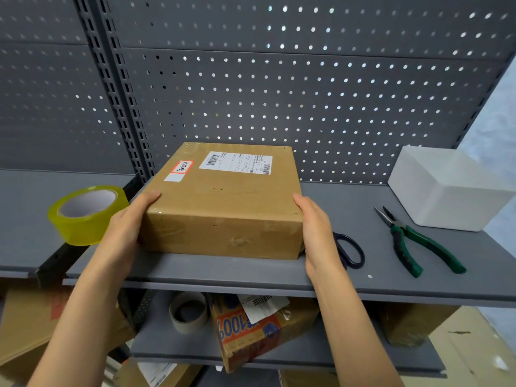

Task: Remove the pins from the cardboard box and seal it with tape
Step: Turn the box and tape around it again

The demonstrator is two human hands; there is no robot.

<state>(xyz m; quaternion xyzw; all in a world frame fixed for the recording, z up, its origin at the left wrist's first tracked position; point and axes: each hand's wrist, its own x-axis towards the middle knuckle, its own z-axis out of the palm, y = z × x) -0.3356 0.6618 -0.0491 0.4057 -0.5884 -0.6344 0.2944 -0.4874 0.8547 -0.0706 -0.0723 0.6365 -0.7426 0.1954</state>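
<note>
We hold the cardboard box [223, 202] on the grey shelf [195, 270], our left hand [127, 227] and right hand [317, 230] pressing flat, fingers straight, against its two sides. Just outside the left hand sits the tape roll [83, 216]; beyond the right hand lie scissors [350, 251], then pliers [418, 241].

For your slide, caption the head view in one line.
Both hands press a box's sides, tape beside it.
</note>
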